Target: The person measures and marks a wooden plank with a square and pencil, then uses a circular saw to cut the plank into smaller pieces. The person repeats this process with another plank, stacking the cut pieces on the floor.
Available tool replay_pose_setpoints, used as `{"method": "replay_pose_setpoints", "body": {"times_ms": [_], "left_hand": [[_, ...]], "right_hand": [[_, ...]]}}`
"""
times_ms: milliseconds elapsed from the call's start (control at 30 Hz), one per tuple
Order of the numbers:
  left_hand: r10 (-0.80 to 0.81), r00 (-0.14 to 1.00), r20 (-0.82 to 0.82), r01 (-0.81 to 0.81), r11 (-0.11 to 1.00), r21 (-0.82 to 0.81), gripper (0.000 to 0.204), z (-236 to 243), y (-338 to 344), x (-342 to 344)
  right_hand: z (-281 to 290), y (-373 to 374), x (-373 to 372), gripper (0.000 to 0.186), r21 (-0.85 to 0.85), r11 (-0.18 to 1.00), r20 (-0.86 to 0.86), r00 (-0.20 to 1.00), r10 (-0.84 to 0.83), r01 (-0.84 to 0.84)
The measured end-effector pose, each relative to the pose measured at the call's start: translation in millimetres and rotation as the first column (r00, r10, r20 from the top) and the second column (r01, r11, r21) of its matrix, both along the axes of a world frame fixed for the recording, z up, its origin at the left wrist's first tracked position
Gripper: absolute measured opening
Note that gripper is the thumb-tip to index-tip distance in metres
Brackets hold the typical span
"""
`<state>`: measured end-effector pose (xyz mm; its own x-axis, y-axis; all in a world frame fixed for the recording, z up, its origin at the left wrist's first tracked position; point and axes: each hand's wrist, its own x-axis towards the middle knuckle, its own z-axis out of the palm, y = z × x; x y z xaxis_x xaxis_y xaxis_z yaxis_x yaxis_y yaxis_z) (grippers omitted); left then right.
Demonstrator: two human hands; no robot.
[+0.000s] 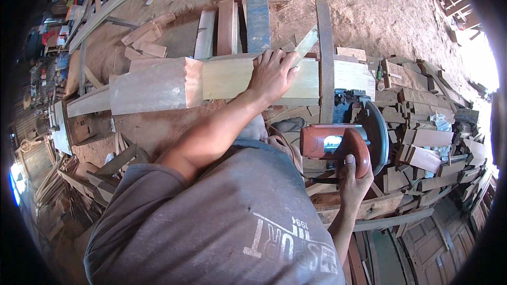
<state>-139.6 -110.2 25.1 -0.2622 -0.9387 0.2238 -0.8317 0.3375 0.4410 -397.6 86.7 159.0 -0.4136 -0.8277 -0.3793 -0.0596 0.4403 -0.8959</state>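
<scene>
A long pale wooden board (227, 79) lies crosswise in front of me. My left hand (272, 74) rests on it with its fingers curled toward the far edge. A thin pale strip (307, 42) slants up and right from between its thumb and forefinger. Just right of that hand, a narrow dark bar (326, 58) crosses over the board. My right hand (355, 177) is wrapped around the rear handle of an orange-red circular saw (317, 141). The saw's round guard (379, 137) faces right, and its front reaches the board's near edge beside the bar. The blade is hidden.
A blue-painted plank (257, 10) and reddish boards (226, 26) extend away beyond the workpiece. A translucent sheet (150, 87) covers the board's left part. Piled wood offcuts (422, 137) fill the right side. Scraps (145, 37) lie on the dusty ground at left.
</scene>
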Motion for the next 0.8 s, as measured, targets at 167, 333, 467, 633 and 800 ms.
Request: {"method": "replay_pose_setpoints", "body": {"times_ms": [167,333,467,633,800], "left_hand": [[-0.026,0.999,-0.042,0.025,1.0,-0.012,0.044,-0.3,-3.1,2.8],[-0.041,0.996,-0.085,0.042,0.999,0.007,0.045,-2.7,-6.4,2.9],[-0.057,0.995,-0.087,0.057,0.998,0.0,0.044,-4.5,-8.8,2.7],[-0.062,0.997,-0.056,0.06,0.998,-0.029,0.043,-12.9,-10.9,6.9],[-0.029,0.999,0.035,0.026,0.997,0.076,0.04,5.3,-11.1,-2.8]], "right_hand": [[1.8,-1.7,3.3,0.041,0.004,1.0,-0.01,1.0,-0.021,0.021],[1.8,0.6,-2.2,0.04,0.058,0.998,-0.003,1.0,-0.003,0.003],[6.0,-3.0,0.3,0.041,0.031,1.0,0.006,1.0,0.002,-0.003],[3.0,-5.5,-2.0,0.044,0.001,0.998,-0.028,0.998,0.061,-0.061],[-3.6,-3.3,4.3,0.051,-0.061,0.997,0.032,0.998,0.052,-0.05]]}}
